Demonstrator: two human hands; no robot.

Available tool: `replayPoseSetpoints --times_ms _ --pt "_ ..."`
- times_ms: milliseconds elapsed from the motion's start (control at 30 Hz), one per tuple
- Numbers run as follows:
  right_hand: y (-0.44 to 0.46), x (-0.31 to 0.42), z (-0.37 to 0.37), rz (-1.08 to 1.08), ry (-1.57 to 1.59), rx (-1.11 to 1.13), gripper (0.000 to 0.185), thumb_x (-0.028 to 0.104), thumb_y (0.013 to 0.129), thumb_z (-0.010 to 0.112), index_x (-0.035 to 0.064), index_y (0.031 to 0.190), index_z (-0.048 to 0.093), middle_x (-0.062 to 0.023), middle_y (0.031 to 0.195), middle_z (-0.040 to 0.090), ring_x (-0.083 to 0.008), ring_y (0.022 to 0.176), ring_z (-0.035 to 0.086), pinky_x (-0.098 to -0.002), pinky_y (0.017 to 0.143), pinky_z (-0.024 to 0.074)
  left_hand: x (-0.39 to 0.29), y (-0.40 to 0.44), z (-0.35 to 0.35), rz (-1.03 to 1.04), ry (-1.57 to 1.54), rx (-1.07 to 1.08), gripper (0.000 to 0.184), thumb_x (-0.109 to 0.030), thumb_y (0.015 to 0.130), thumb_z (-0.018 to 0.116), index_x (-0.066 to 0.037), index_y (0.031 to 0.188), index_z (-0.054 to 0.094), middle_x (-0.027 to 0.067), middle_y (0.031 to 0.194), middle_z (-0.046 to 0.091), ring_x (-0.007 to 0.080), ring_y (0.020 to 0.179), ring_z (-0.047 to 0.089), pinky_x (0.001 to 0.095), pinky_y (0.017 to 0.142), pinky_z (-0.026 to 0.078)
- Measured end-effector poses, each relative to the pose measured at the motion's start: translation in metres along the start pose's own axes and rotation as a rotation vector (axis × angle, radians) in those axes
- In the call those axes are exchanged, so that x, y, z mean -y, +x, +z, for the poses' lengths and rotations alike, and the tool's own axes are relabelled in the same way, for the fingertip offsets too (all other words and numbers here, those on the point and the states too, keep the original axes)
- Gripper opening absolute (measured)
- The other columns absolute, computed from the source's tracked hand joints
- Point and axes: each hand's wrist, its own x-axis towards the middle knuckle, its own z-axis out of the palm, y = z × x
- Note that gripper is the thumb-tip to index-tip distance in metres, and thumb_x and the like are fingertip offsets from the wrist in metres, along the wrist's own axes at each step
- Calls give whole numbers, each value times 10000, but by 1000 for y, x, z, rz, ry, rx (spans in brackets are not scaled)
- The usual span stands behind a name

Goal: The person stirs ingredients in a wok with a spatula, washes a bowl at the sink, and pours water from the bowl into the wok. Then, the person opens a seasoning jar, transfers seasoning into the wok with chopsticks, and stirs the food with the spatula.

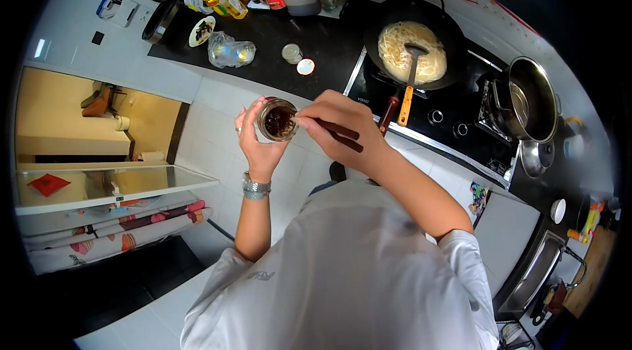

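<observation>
My left hand (259, 143) is wrapped round a glass jar (277, 120) with dark reddish-brown contents, its open mouth tilted toward me. My right hand (342, 127) grips a pair of brown chopsticks (345, 139), and their front ends reach the jar's mouth. The tips inside the jar are hard to make out. On the counter beyond the jar lie a round lid (305, 66), white inside, and a small jar (291, 53). To the right, a wok (454, 37) holds noodles in pale broth (408, 54), with a wooden-handled spatula (406, 103) resting in it.
The wok sits on a black gas stove (421, 113) beside a large steel pot (532, 100). Along the counter are a plastic bag (230, 52), a plate of dark food (202, 31), and several bottles (230, 4). A sink (536, 271) is at the right.
</observation>
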Motion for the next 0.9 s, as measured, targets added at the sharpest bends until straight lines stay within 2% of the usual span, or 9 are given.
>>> replayPoseSetpoints --times_ms 133,233,333,467,567,733,767,833,900 --pt "-1 -14 2 -151 23 122 119 24 818 713 42 930 679 -88 816 602 -247 710 596 -319 609 473 -4 8 -1 46 5 13 758 -160 593 906 -46 1253 552 114 1259 639 285 1168 559 503 1097 340" --pt "-2 -10 -9 -88 -6 249 137 37 813 725 50 944 684 -82 821 604 -249 702 601 -322 602 484 -2 13 -3 51 21 2 741 -171 581 900 -73 1235 565 98 1241 647 282 1155 569 508 1087 340" --pt "0 -11 -16 -221 -59 120 100 90 843 726 54 918 669 -66 794 566 -230 587 529 -328 514 425 1 15 -2 57 27 22 767 -218 595 918 -73 1254 554 97 1260 644 278 1183 560 515 1096 332" --pt "7 -11 -19 -278 -73 71 93 98 854 718 45 917 675 -69 782 563 -233 561 520 -323 505 422 -4 20 1 66 57 41 758 -208 593 916 -82 1248 555 98 1252 648 282 1175 566 511 1091 333" --pt "3 -15 -18 -191 -94 160 87 103 879 695 35 932 685 -72 755 559 -202 532 537 -312 502 426 -5 20 3 76 42 40 747 -189 593 909 -82 1243 556 98 1249 650 280 1174 568 507 1087 338" --pt "-8 -37 -4 126 187 8 170 167 964 609 17 963 688 -77 743 598 -113 593 622 -266 518 462 -5 16 6 89 43 53 729 -156 592 895 -67 1232 558 104 1244 651 281 1174 568 496 1081 351" --pt "-9 -35 -2 130 188 3 170 167 964 609 17 963 688 -77 743 598 -113 593 622 -266 518 462 -6 15 6 76 50 55 724 -147 592 891 -63 1230 558 107 1243 651 283 1168 570 494 1079 355" --pt "-9 -30 4 394 288 -93 329 212 1022 511 -67 943 668 -119 811 648 -190 688 687 -250 623 566 -7 14 9 67 54 59 720 -138 592 886 -58 1227 558 110 1242 651 286 1163 572 492 1077 359" --pt "-14 -35 16 478 406 -183 367 237 1027 498 -79 933 659 -137 824 656 -203 698 698 -260 621 573 -6 10 11 27 55 18 717 -127 594 880 -56 1231 558 110 1240 650 293 1157 569 489 1076 360"
